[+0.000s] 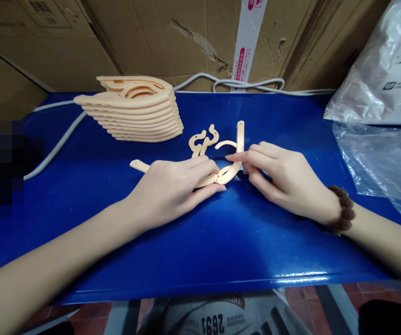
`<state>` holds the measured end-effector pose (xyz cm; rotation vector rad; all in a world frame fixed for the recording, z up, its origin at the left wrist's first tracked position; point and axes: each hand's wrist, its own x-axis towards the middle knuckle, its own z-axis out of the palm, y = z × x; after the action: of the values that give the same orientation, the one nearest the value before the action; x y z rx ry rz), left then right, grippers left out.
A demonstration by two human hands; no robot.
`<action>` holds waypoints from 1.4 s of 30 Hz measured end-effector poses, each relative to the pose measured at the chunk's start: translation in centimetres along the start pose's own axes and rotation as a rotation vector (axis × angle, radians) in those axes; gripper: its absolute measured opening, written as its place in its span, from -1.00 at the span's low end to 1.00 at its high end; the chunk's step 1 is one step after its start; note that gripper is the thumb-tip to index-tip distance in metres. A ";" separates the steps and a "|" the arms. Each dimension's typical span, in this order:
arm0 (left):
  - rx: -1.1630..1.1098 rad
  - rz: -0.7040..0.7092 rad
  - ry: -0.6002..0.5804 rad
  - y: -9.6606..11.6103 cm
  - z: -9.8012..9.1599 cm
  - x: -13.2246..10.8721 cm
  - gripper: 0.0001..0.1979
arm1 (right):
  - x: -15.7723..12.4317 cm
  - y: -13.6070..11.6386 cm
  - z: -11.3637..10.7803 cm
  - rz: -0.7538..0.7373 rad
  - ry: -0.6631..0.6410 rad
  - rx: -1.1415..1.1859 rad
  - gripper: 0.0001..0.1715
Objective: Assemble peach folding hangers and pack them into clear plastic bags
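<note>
Left hand (pixel 182 184) pinching hanger (pixel 228 174), middle of bench (pixel 221 242); right hand (pixel 280 174) touching its right arm, can't tell if gripping. 2 hooks (pixel 204 145) just beyond left hand. Stack (pixel 144 116) far left, plastic bag (pixel 378 79) far right, cardboard (pixel 144 42) behind.

Count: 2 hands, left hand (pixel 172 186) and right hand (pixel 284 174), centre of frame. 2 hooks (pixel 216 135), centre. At least 2 bars (pixel 240 135) at the hands, partly covered. 1 stack (pixel 140 111), upper left; roughly ten layers, exact number unclear. 1 scrunchie (pixel 343 209), right. 1 tape strip (pixel 247 37), top. At least 1 bag (pixel 378 79), upper right. 1 counter (pixel 221 251).
</note>
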<state>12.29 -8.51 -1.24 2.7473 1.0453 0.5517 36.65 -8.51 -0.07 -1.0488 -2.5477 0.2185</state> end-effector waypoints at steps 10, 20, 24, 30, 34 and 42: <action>-0.054 0.118 0.014 -0.1 0.7 -0.4 -0.70 | 0.2 -0.2 -0.3 0.044 0.032 -0.030 -0.64; -0.158 0.094 -0.086 -0.2 0.5 -0.4 -0.84 | 0.5 0.3 -0.5 0.214 0.124 0.030 -0.94; -0.157 0.090 -0.066 -0.3 0.4 -0.2 -0.82 | 0.6 1.0 -0.5 0.186 0.082 -0.118 -0.86; -0.066 0.087 0.087 -0.7 0.7 0.0 -0.77 | 0.6 1.6 -0.3 0.194 0.060 -0.344 -0.81; -0.052 0.106 0.103 -1.1 1.1 0.2 -0.72 | 0.5 1.5 -0.4 0.179 0.051 -0.412 -0.80; -0.144 0.060 0.067 -1.4 1.0 0.3 -0.86 | 0.2 1.8 -0.1 0.157 -0.004 -0.554 -0.76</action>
<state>12.07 -7.28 -2.40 2.6576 0.9015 0.7040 37.70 -7.08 -0.46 -1.4403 -2.5896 -0.4736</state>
